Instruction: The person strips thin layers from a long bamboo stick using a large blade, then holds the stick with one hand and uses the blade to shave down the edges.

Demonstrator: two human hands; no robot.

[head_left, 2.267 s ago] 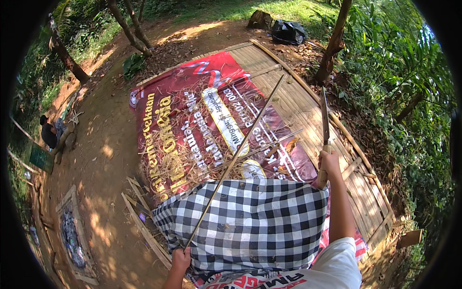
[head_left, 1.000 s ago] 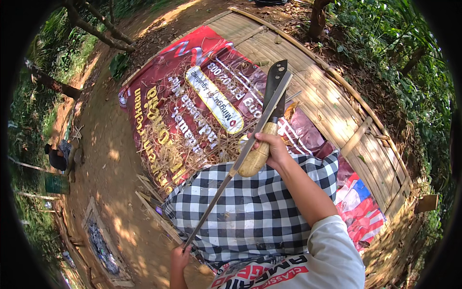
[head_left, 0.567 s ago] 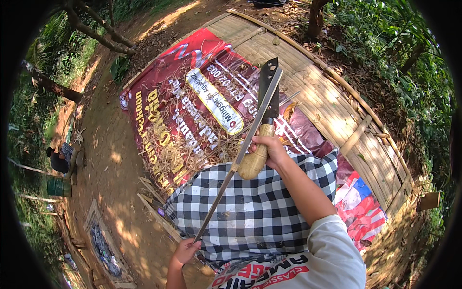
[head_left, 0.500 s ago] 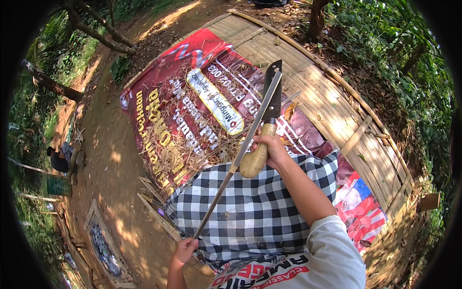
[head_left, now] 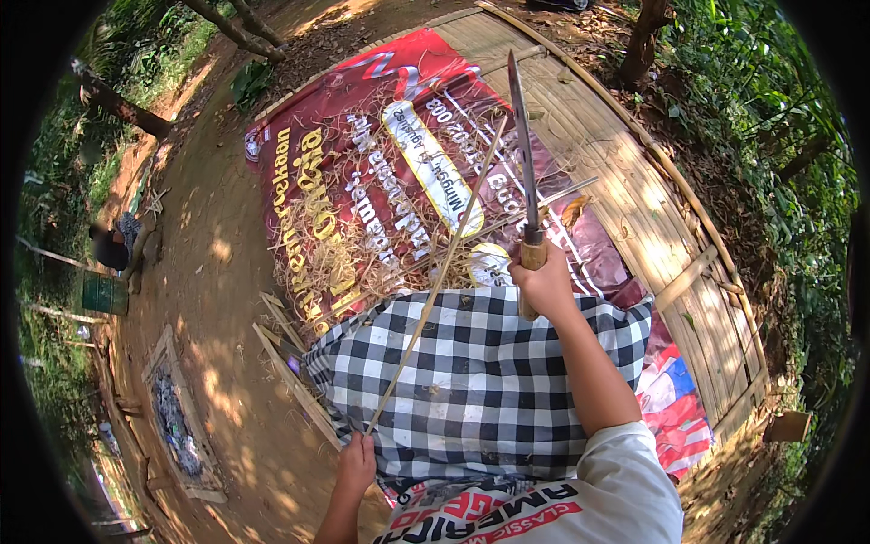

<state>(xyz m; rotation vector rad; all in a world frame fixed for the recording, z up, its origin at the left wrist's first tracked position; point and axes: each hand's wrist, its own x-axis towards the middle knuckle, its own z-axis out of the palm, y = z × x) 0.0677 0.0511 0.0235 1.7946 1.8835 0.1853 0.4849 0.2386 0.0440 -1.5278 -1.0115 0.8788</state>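
Note:
My right hand point(head_left: 546, 279) is wrapped round the wooden handle of a large knife point(head_left: 523, 136), its dark blade pointing away from me and seen nearly edge-on. My left hand point(head_left: 357, 462) pinches the near end of a long, thin bamboo strip point(head_left: 433, 292). The strip slants up and away to the right, its far end left of the blade and apart from it. Beneath both lies a black-and-white checked cloth point(head_left: 453, 381) over my lap. Curly shavings point(head_left: 335, 245) are scattered on a red printed banner point(head_left: 281, 181) beyond the cloth.
The banner covers part of a bamboo-slat platform point(head_left: 625, 181). Bamboo pieces point(head_left: 294, 381) stick out at its left edge. On the dirt ground stands a framed pit point(head_left: 177, 422) with dark contents. A person point(head_left: 113, 247) sits far left near a green container point(head_left: 102, 293). Tree trunks point(head_left: 645, 41) rise beyond.
The knife has come away from the bamboo strip and turned so its blade shows edge-on. My right hand has shifted right and slightly nearer. The left hand still grips the strip's end.

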